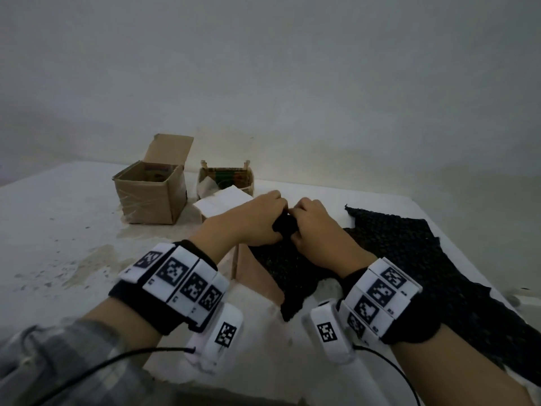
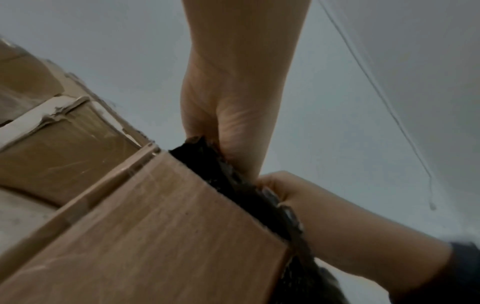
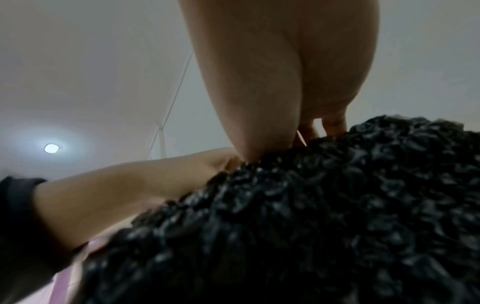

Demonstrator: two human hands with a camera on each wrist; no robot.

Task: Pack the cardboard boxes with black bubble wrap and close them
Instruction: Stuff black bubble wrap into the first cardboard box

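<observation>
Black bubble wrap point(image 1: 404, 247): a thin, limp sheet, judged very light, springy when bunched and easily snagged or torn on cardboard edges. Best taken at a gathered fold, not a single layer.

Left hand point(image 1: 248, 221) and right hand point(image 1: 316, 227) are together, knuckles almost touching, each with fingers curled and pinching the same bunched fold of wrap. From that fold the sheet hangs down toward the near edge of the counter point(image 1: 58, 215), partly draped over the near cardboard box point(image 2: 161, 222), which sits directly under the hands. The left wrist view shows the wrap running along the box's upper edge, the fingers point(image 2: 275, 189) of the right hand pressing it there. The rest of the sheet trails over the right side of the counter.

Toward the far edge: an open cardboard box point(image 1: 152, 194), flap up, and a smaller open box point(image 1: 228, 177) just beside it. Neither holds wrap that I can see.
</observation>
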